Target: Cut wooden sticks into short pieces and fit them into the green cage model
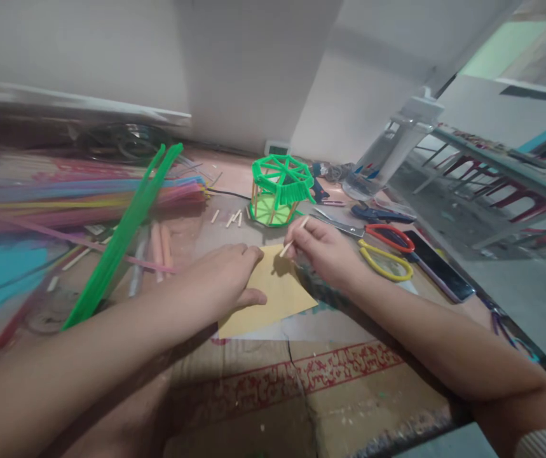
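Observation:
A sheet of yellow paper (273, 299) lies on the cardboard-covered table in front of me. My left hand (234, 273) rests on the paper's left side, thumb apart from the fingers, with nothing in its grasp. Over the paper's far right corner, my right hand (318, 248) pinches a thin pale wooden stick (294, 238), held at a slant. Just beyond stands a small green frame model (282, 191) with a spoked top, wooden posts and a green base. Several short pale sticks (234, 218) lie to its left.
Green pipe cleaners (120, 245) lie across bundles of coloured ones (158, 197) at left, near blue paper (0, 280). Scissors with red and yellow handles (387, 267), pliers (380, 213) and a phone (437, 264) sit at right. A clear bottle (387, 152) stands behind.

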`<action>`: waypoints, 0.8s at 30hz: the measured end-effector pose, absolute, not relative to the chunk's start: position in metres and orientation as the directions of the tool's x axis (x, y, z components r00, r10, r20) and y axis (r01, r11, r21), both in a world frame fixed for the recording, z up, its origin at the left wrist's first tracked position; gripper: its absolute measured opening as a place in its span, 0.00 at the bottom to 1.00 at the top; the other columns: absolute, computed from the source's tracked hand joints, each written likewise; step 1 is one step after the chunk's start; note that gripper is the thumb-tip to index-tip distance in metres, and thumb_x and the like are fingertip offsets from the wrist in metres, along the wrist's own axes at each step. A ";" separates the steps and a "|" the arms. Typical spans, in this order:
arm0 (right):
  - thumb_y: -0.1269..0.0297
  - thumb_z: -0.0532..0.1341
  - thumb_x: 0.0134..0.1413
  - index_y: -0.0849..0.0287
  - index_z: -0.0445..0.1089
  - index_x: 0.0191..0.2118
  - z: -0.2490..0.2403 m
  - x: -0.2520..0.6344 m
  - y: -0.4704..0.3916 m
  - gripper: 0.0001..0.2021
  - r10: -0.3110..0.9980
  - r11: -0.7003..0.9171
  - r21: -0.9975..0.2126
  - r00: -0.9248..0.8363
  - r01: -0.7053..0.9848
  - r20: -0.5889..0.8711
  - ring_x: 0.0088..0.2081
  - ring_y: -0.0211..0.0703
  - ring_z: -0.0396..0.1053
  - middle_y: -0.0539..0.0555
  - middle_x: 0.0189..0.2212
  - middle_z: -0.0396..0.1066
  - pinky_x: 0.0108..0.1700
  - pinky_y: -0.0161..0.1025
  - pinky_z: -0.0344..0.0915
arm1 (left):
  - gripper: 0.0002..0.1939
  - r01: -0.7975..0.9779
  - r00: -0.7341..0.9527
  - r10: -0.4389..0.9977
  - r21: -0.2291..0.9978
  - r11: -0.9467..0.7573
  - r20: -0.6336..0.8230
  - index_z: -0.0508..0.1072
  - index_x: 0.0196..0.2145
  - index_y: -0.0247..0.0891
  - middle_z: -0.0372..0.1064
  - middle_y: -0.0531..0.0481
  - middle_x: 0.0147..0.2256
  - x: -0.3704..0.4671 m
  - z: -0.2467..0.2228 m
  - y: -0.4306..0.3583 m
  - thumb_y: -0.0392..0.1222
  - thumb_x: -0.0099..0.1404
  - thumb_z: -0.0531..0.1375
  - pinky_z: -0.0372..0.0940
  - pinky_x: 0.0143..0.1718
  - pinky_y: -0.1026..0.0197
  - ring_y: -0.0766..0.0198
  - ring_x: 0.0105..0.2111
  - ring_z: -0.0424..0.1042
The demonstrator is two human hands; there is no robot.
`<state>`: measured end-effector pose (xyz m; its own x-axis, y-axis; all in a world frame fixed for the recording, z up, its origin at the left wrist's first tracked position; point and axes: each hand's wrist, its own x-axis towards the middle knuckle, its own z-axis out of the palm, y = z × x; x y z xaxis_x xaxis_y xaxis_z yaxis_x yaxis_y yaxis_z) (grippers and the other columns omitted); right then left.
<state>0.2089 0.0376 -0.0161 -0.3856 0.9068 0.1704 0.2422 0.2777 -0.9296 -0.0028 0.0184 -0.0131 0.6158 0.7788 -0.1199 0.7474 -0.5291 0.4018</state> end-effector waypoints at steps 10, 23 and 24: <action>0.65 0.53 0.67 0.56 0.62 0.32 -0.013 0.200 0.028 0.10 0.904 -0.303 -0.903 -0.392 -0.304 -0.171 0.21 0.36 0.61 0.45 0.18 0.60 0.29 0.35 0.63 | 0.24 0.739 0.610 0.784 0.436 -0.514 -0.110 0.68 0.49 0.36 0.71 0.37 0.46 -0.006 -0.017 0.020 0.54 0.62 0.62 0.66 0.46 0.45 0.44 0.46 0.72; 0.58 0.64 0.59 0.58 0.65 0.31 -0.013 0.210 0.028 0.11 0.843 0.420 -0.770 -0.521 0.481 0.135 0.26 0.37 0.65 0.48 0.24 0.68 0.30 0.34 0.60 | 0.21 0.751 0.603 0.783 0.440 -0.493 -0.152 0.69 0.49 0.35 0.72 0.38 0.46 -0.001 -0.009 0.019 0.50 0.62 0.64 0.65 0.46 0.47 0.45 0.47 0.71; 0.61 0.63 0.60 0.58 0.66 0.32 -0.012 0.209 0.025 0.09 0.808 0.514 -0.665 -0.567 0.542 0.163 0.28 0.38 0.66 0.49 0.26 0.69 0.31 0.35 0.60 | 0.21 0.751 0.603 0.783 0.440 -0.492 -0.154 0.69 0.47 0.35 0.72 0.38 0.46 -0.001 -0.008 0.019 0.50 0.62 0.64 0.65 0.46 0.47 0.45 0.47 0.71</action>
<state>0.2093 0.0248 -0.0124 -0.5669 0.8075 0.1629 0.5417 0.5144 -0.6648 -0.0006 0.0192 -0.0082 0.6026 0.7831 -0.1535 0.7514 -0.4920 0.4398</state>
